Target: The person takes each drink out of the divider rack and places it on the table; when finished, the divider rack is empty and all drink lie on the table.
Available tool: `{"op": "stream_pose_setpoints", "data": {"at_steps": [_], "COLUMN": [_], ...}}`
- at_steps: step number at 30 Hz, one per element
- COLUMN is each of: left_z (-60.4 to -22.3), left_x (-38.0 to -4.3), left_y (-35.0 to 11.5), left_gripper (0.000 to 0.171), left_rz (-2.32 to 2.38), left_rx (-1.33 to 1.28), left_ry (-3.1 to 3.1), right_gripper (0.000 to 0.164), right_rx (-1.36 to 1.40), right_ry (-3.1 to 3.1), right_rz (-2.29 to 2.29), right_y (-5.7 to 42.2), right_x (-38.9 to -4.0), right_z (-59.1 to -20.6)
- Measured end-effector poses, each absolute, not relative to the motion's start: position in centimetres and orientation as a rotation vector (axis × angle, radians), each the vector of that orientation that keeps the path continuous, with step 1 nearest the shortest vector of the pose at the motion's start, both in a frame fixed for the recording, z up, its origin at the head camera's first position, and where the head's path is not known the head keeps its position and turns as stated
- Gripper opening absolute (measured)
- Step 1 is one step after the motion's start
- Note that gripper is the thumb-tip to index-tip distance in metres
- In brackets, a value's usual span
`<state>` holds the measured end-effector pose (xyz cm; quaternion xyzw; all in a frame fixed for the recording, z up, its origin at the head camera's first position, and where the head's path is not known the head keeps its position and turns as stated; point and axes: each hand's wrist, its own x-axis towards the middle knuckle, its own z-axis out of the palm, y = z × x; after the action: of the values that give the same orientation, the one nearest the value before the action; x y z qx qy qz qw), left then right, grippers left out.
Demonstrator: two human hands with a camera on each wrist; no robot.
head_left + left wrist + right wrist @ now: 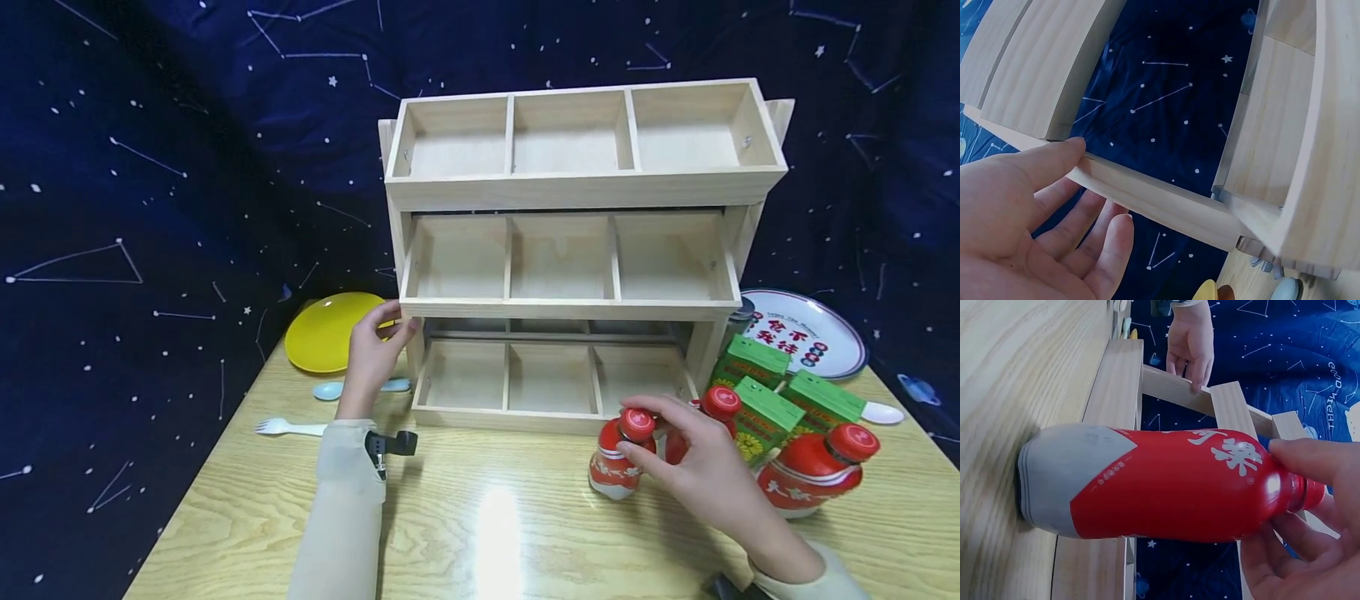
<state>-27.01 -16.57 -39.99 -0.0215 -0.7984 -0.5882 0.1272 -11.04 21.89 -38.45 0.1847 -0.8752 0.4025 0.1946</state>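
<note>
A red bottle point(613, 467) with a red cap and a pale base stands upright on the table in front of the shelf. My right hand point(708, 479) grips it near the neck, thumb on one side and fingers on the other; the bottle fills the middle of the right wrist view. On the left, my left hand point(372, 350) is at the side post of the wooden shelf rack point(588, 193). In the left wrist view its thumb touches the post point(1160, 197), with the other fingers loosely bent beside it. The rack has three tiers of divided compartments.
Right of the rack stand another red bottle point(813, 471), one partly behind my right hand point(723, 402), several green cartons point(765, 412), a white plate point(847, 333) and a white spoon point(883, 413). Left lie a yellow plate point(322, 333), a blue spoon point(327, 391) and a white fork point(281, 427).
</note>
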Motion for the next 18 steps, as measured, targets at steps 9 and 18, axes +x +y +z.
{"op": "stream_pose_setpoints", "data": {"at_steps": [9, 18], "left_z": [-40.2, -40.0], "left_x": [-27.1, -26.0], "left_y": [-16.9, -17.4], "left_gripper": [0.045, 0.046], "left_rz": [-1.687, -1.621], "left_rx": [-0.076, -0.084], "left_ry": [-2.343, -2.387], "right_gripper": [0.058, 0.045], "right_rx": [0.607, 0.713], "right_ry": [-2.508, -2.409], "right_rz": [1.04, 1.128], "right_y": [21.8, 22.6], "right_x": [-12.0, -12.6], "right_z": [-38.5, -35.7]}}
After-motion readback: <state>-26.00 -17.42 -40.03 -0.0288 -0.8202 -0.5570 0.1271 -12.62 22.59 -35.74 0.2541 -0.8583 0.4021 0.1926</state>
